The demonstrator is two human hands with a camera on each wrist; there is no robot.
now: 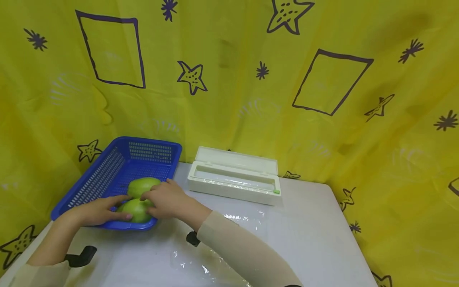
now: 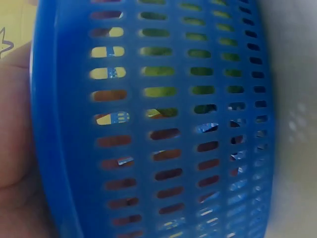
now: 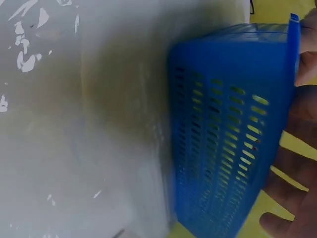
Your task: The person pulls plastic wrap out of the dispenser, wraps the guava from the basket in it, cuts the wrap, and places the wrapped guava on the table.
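Note:
Two smooth, oval green fruits lie in the near end of a blue plastic basket. The nearer green fruit is between my hands, and the farther green fruit sits just behind it. My left hand reaches over the near rim and holds the nearer fruit's left side, thumb in front. From the right, my right hand grips the same fruit with curled fingers. Both wrist views mostly show the slotted basket wall, which partly hides the fruit and fingers.
A white cling film dispenser stands at the back with its lid raised, a film roll inside and a green slider. Clear film lies on the white table under my right forearm. A yellow curtain hangs behind.

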